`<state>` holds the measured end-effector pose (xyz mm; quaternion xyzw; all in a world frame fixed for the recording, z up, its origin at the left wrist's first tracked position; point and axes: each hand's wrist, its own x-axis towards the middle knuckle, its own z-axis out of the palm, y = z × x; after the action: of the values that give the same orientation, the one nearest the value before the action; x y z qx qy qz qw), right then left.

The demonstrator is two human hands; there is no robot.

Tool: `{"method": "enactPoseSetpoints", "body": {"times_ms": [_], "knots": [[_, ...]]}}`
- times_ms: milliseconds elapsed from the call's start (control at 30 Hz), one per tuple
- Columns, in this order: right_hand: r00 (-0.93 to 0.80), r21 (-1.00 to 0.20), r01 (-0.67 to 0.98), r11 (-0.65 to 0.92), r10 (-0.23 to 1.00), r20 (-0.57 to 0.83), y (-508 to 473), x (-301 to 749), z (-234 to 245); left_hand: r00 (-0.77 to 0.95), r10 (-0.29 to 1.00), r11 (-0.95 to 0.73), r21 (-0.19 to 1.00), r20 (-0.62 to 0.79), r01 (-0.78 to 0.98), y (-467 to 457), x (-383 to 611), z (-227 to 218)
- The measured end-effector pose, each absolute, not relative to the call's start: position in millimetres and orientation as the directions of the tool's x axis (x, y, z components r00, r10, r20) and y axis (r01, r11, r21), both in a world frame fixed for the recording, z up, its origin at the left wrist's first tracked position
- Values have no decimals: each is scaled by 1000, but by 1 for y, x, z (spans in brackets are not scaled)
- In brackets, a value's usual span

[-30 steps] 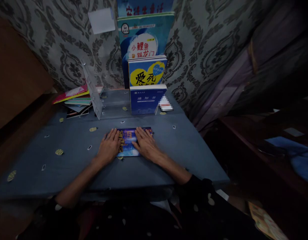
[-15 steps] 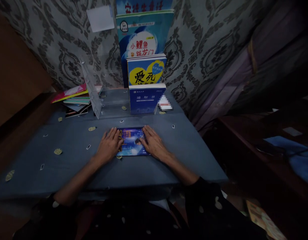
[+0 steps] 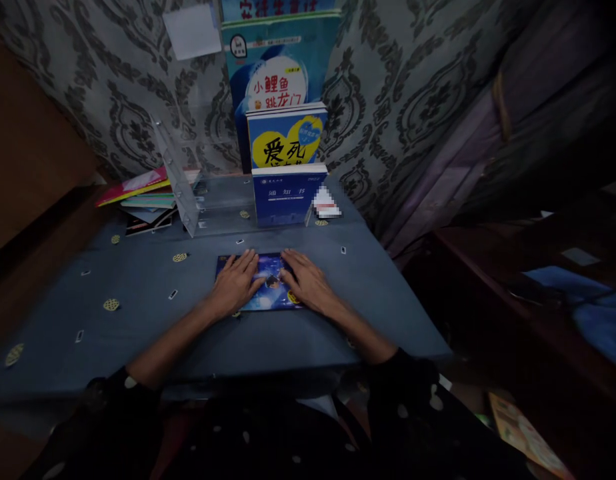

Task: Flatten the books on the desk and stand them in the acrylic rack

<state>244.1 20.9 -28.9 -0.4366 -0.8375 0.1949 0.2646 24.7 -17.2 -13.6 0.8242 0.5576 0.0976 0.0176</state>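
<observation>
A dark blue book with a glossy starry cover (image 3: 268,285) lies flat on the grey-blue tablecloth (image 3: 138,313). My left hand (image 3: 235,287) rests flat on its left half, fingers stretched out. My right hand (image 3: 305,283) lies flat on its right half, fingers also spread. Both palms press on the cover; neither hand grips anything.
Behind the book, a clear acrylic stand (image 3: 188,193) holds upright blue books (image 3: 288,193) against the patterned wall. A pile of thin colourful books (image 3: 143,200) lies at the back left. A dark wooden cabinet (image 3: 513,287) stands to the right of the table edge.
Both hands have slid across the cover: the left moved right onto the book, the right shifted slightly right. The book now shows a different part of its cover between them.
</observation>
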Motion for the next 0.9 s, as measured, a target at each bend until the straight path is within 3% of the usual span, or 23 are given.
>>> {"method": "enactPoseSetpoints", "body": {"times_ms": [267,400,567,900], "knots": [[-418,-836,408,367,889,186,43,265,-19,549,832,-554,174,80,814,2,52,-7],[-396,-913,308,268,909,133,47,268,-20,636,766,-641,201,97,741,10,60,-11],[-442,-886,319,335,880,173,47,270,-23,743,662,-745,191,100,639,8,65,-9],[-501,-755,400,520,814,296,50,270,-33,873,487,-843,242,-39,481,-29,74,9]]}}
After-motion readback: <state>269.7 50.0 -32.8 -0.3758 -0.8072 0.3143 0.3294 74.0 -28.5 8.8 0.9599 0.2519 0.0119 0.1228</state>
